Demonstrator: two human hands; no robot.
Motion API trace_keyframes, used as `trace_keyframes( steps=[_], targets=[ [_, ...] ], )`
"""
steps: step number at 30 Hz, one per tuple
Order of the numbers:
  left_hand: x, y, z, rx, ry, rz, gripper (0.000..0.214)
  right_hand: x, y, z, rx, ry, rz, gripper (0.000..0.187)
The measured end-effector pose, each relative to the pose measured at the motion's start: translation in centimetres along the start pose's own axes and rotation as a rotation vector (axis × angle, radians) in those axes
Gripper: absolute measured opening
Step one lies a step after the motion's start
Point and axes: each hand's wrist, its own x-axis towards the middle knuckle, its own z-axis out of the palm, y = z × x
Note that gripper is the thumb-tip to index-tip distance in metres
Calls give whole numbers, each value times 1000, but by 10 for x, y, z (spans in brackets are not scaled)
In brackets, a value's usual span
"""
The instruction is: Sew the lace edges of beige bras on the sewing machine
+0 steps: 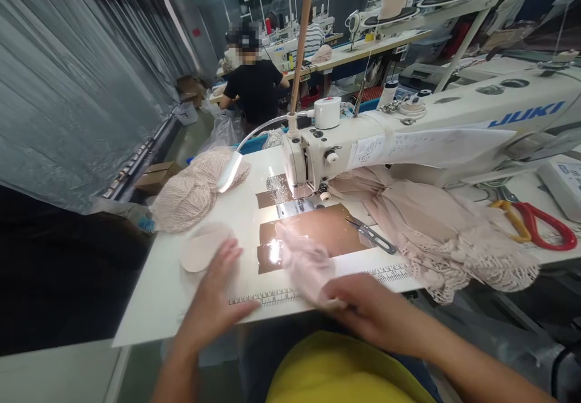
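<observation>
My left hand (pixel 215 297) reaches over the left part of the sewing table with thumb and fingers apart. Its fingertips are at the edge of a beige oval pad (pixel 197 253); whether they touch it I cannot tell, as the hand is slightly blurred. Closed near the table's front edge, my right hand (pixel 379 309) grips a piece of thin pale pink fabric (pixel 311 264). That fabric trails over a printed ruler strip (pixel 284 296) and brown tape on the table. Behind it stands a white sewing machine (pixel 313 161), its needle area lit by a small lamp (pixel 230 172).
Beige lace bundles (pixel 186 200) lie at the left back. Thread snips (pixel 372 235) rest right of the needle. Further right are draped lace-edged fabric (pixel 422 221) and red-and-yellow-handled scissors (pixel 547 226). A person in black (pixel 254 91) sits beyond, among other machines.
</observation>
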Motion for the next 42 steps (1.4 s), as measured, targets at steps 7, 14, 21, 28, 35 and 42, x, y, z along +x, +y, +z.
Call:
trace_keyframes(
  steps=[7, 14, 21, 28, 35, 42],
  targets=[
    [3, 43, 13, -389, -324, -28, 15, 23, -17, -8, 118, 208, -220, 13],
    [-5, 17, 21, -382, 52, -240, 25, 26, -4, -13, 17, 593, -149, 4],
    [-7, 63, 30, -1236, -588, 71, 76, 38, 5, 13, 774, -93, 154, 24],
    [-1, 54, 36, -1012, -138, -2, 89, 33, 3, 14, 1106, -305, 129, 32],
    [-7, 40, 50, -1260, -494, -246, 42, 30, 10, 15, 1216, 74, 137, 28],
    [-19, 47, 62, -1403, -117, -458, 12, 30, 16, 24, 1182, 340, 271, 59]
  ],
)
